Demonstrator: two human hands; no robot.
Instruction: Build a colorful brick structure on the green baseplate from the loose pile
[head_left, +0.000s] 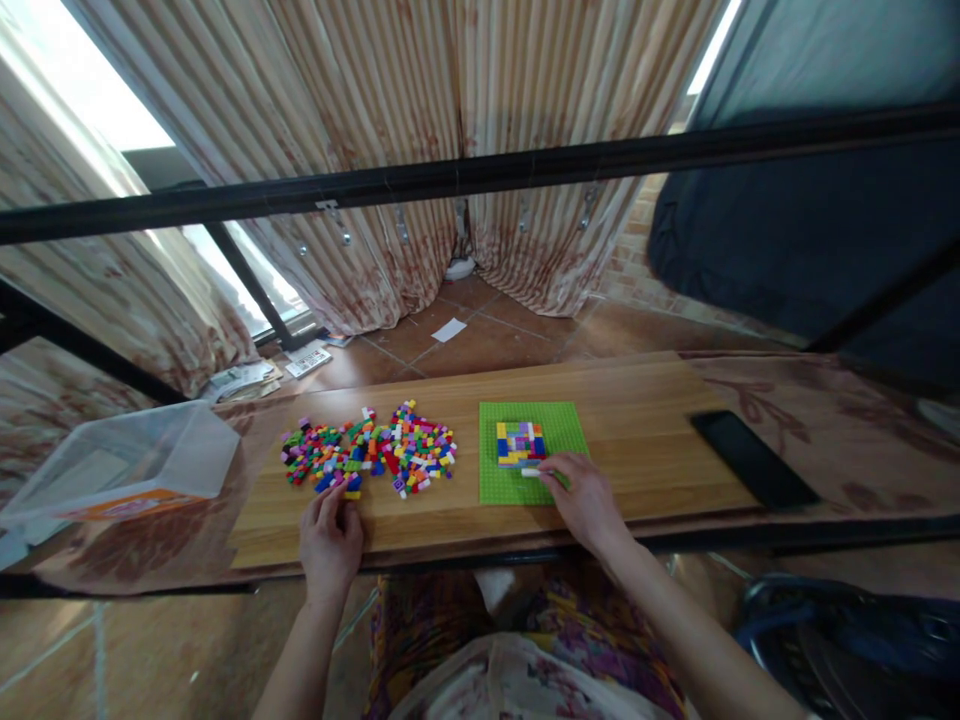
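Note:
My right hand point(589, 500) pinches a white toy brick point(531, 472) between thumb and fingers. It holds the brick at the near edge of a small block of multicoloured bricks point(520, 443). That block, yellow, blue, purple and other colours, sits on a green studded baseplate point(564, 420). On the left, my left hand point(330, 535) rests at the near edge of a loose pile of small bricks point(416, 445). Its thumb is apart from the fingers, and the fingertips are close to blue and yellow bricks; whether they touch any is hard to see.
The wooden board point(637, 400) lies on a patterned cloth. A dark phone point(754, 460) rests at its right end, and a clear plastic bin point(157, 455) stands at the left. A black rail point(465, 178) crosses behind, before curtains point(375, 90).

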